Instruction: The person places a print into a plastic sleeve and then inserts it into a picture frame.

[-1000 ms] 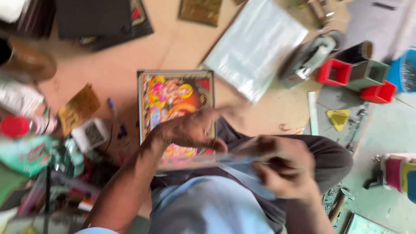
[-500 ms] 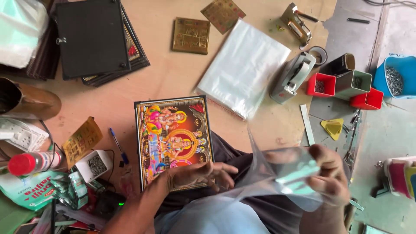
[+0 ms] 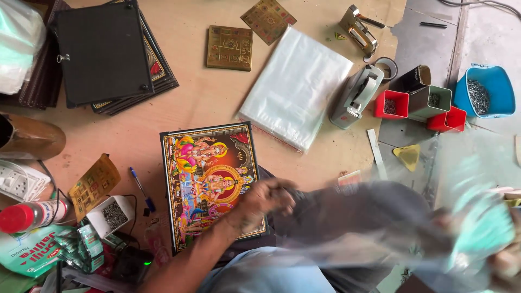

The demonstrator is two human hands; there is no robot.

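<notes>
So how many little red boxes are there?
2. One red box sits beside the grey stapler-like tool; the other red box sits right of the green box, near the blue tub. More may hide under the clear plastic bag.

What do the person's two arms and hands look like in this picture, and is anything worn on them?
The left hand and its forearm are bare: no glove, watch or ring can be seen, and no sleeve reaches the forearm. The right hand sits at the picture's lower right edge, heavily blurred and partly behind a clear plastic bag, so whether anything is worn on it cannot be told. Light blue clothing covers the body below.
</notes>
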